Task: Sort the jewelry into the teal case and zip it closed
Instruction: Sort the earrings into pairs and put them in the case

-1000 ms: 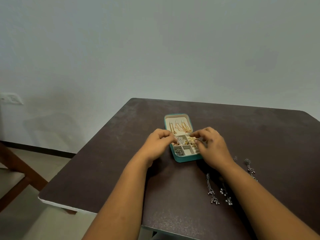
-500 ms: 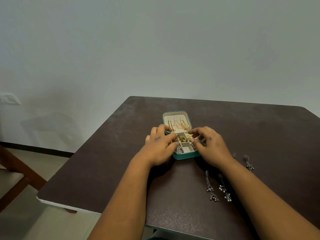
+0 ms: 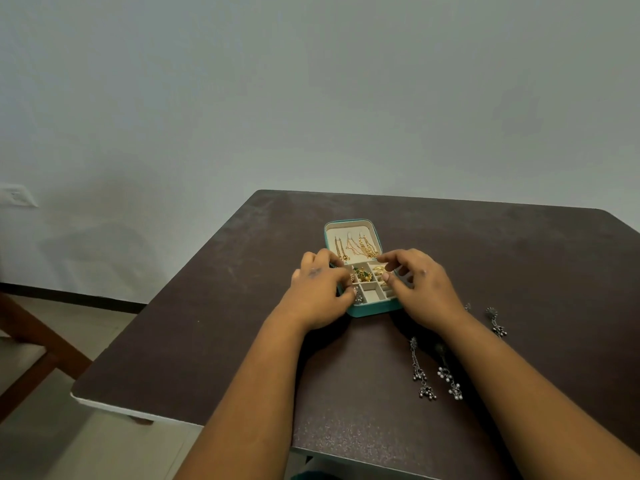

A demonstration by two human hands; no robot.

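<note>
The teal case (image 3: 372, 308) lies open in the middle of the dark table (image 3: 207, 323), its lid (image 3: 349, 227) flat behind it with gold chains (image 3: 360, 245) hung inside. A green and gold piece (image 3: 362, 273) fills a middle compartment. My left hand (image 3: 318, 289) grips the case's left side, fingers curled over the rim. My right hand (image 3: 422, 289) hovers at the case's right side, thumb and forefinger apart above the right compartments. Two long silver earrings (image 3: 420, 375) lie on the table beside my right forearm, and a shorter silver earring (image 3: 496, 322) lies further right.
A wooden chair (image 3: 31, 341) stands off the table's left side. The table's near left edge (image 3: 138, 412) is white. A wall socket (image 3: 15, 195) sits low on the pale wall at far left.
My left hand has moved from pinching inside the case to gripping its left side. My right hand's fingers have spread apart and shifted to the case's right rim.
</note>
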